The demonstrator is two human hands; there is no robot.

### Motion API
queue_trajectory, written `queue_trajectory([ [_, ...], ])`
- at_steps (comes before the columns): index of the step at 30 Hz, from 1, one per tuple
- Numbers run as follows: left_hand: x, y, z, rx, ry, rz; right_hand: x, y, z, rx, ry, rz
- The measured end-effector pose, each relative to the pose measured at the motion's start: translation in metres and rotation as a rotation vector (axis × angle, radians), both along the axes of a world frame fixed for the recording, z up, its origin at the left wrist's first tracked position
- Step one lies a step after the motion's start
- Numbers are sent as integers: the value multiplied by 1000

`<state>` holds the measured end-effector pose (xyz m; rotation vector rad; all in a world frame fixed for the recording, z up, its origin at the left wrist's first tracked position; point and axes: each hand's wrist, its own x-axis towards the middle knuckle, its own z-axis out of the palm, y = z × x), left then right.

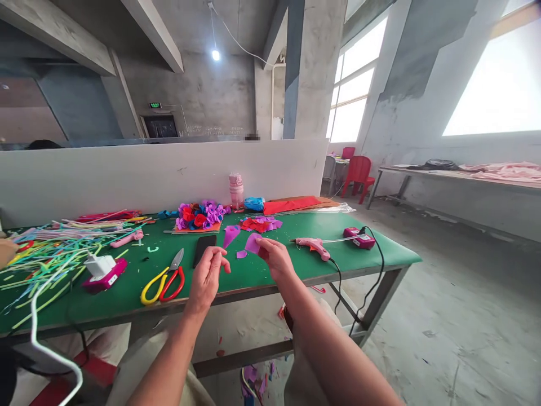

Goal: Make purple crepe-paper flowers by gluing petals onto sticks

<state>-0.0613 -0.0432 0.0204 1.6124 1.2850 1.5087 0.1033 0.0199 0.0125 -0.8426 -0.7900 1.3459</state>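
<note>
My left hand (208, 275) is closed in a pinch at the narrow lower end of a rolled purple paper petal (231, 235), which points up and away over the table. My right hand (275, 256) grips a flat purple paper piece (253, 243) by its edge between thumb and fingers. The two papers are close together but apart. Between them, a small purple paper scrap (241, 255) lies on the green table (270, 276). Left of my left hand are a black phone (204, 249) and scissors (171, 277) with yellow and red handles.
A pink glue gun (313, 247) lies at right, wired to a magenta box (359, 237). Finished paper flowers (202, 215), loose petals (260, 224) and a pink bottle (236, 190) stand at the back. Colourful strips (54, 248) and another person's hand (6, 251) are at left.
</note>
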Motion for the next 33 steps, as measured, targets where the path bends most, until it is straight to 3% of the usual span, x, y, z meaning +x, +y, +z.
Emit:
queue_trajectory([
  [6, 3, -32, -21, 3, -96, -33, -4, -37, -17, -36, 69, 46],
  [10, -1, -24, -32, 6, -236, 2, -4, -38, -26, -48, 82, 33],
  [17, 8, -15, -38, -116, -376, -6, -10, -35, -28, -28, 45, -17],
  [27, 13, -5, -46, -56, -113, 9, -7, -42, -19, 76, -83, -82],
  [33, 19, -6, -45, -58, -127, -26, -2, -45, -17, 131, -104, -90],
])
